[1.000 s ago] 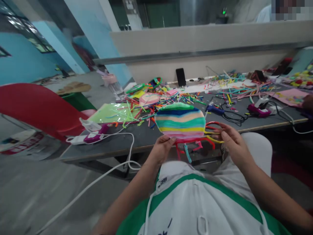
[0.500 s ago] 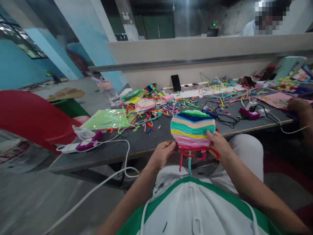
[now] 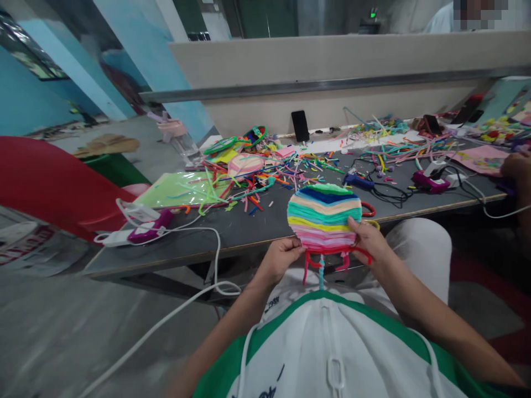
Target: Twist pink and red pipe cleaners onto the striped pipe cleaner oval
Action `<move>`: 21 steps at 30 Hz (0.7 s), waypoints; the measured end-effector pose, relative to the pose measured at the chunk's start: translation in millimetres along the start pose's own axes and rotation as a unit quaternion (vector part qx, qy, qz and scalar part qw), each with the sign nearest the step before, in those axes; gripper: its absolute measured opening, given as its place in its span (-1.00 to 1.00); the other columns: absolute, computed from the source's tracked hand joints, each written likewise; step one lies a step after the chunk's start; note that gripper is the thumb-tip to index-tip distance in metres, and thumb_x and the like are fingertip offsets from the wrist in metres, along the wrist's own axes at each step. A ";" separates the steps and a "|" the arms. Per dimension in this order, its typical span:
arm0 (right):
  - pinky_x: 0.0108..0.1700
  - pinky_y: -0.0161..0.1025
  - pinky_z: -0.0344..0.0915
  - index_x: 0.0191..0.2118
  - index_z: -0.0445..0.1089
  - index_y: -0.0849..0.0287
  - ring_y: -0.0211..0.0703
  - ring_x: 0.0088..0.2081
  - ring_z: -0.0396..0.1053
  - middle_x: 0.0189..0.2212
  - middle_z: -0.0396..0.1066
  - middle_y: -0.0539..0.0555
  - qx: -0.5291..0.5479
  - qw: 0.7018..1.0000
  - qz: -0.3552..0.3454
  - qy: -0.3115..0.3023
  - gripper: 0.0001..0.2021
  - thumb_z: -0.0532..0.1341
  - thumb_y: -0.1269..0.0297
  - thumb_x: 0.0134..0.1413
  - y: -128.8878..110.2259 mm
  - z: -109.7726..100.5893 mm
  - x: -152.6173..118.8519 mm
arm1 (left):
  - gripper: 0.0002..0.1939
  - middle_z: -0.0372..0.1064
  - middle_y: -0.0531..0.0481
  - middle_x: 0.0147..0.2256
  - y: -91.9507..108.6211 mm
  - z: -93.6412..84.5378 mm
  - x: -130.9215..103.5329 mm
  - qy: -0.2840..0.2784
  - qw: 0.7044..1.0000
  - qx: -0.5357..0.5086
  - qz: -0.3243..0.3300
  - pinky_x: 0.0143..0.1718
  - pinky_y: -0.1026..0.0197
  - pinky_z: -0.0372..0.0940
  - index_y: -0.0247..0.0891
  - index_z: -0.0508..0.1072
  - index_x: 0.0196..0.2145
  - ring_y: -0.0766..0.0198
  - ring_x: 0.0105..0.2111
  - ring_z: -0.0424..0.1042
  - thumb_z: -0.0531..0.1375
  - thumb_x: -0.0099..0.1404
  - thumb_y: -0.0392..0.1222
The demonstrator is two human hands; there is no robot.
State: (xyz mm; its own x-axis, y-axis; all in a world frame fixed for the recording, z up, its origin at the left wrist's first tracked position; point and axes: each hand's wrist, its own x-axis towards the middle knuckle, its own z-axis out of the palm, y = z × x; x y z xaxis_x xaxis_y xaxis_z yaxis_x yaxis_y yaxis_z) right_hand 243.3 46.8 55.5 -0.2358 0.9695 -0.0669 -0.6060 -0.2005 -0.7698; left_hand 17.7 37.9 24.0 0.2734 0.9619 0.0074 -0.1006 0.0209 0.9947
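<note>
A round striped piece of coloured pipe cleaners (image 3: 326, 218) is held up over my lap, with green and blue bands at its top and pink and red at its bottom. My right hand (image 3: 369, 240) grips its right edge, thumb on the front face. At the lower left edge, my left hand (image 3: 284, 257) pinches the piece with thumb and fingers together. Red and pink ends and a light blue twisted strand (image 3: 321, 272) hang below it. A red loop (image 3: 368, 209) sticks out on the right.
On the dark table (image 3: 199, 240) lie scattered pipe cleaner bits, a green plastic packet (image 3: 178, 189), a blue tool (image 3: 359, 181) and white cables. A phone (image 3: 300, 126) leans on the partition. Another person's hand (image 3: 516, 166) is at the right edge.
The view has tilted down slightly. The red loop at the piece's right side shows more now, with a yellow one near my right hand. Both hands keep their hold.
</note>
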 end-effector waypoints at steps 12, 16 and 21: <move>-0.15 -0.09 0.47 -0.09 0.40 0.18 -0.01 -0.14 0.48 -0.22 0.54 0.10 0.014 0.999 -0.017 0.029 -0.73 0.25 0.31 0.05 1.6 -11.6 9.7 | -0.76 0.44 -0.09 -0.27 -5.4 -5.9 -9.0 0.058 0.979 0.161 0.114 -0.17 0.21 0.28 -0.29 0.49 -0.19 0.23 -0.26 0.40 0.24 0.14 -0.24; -0.17 -0.11 0.49 -0.09 0.40 0.18 -0.02 -0.15 0.49 -0.23 0.54 0.09 0.013 0.999 -0.011 0.034 -0.74 0.25 0.31 0.05 5.3 -14.1 11.7 | -0.77 0.44 -0.10 -0.27 -10.1 -5.5 -12.8 0.020 0.920 0.282 0.271 -0.14 0.18 0.29 -0.25 0.48 -0.15 0.24 -0.24 0.40 0.19 0.20 -0.31; -0.28 -0.12 0.51 -0.12 0.40 0.14 -0.01 -0.22 0.51 -0.26 0.55 0.08 -0.008 1.000 -0.006 0.023 -0.76 0.25 0.30 0.04 6.1 -6.7 9.1 | -0.72 0.44 -0.12 -0.21 -13.2 -9.4 -10.2 -0.014 0.856 0.380 0.351 -0.14 0.19 0.33 -0.19 0.47 -0.07 0.25 -0.18 0.40 0.15 0.25 -0.32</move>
State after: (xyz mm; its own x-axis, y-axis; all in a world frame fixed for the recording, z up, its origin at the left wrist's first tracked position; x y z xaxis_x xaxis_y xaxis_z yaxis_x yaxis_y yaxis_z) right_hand 242.5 55.3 45.9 -0.1931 0.9773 -0.0876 -0.5964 -0.1878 -0.7804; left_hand 7.3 30.4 9.8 0.4238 0.6584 0.6220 0.3997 -0.7522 0.5238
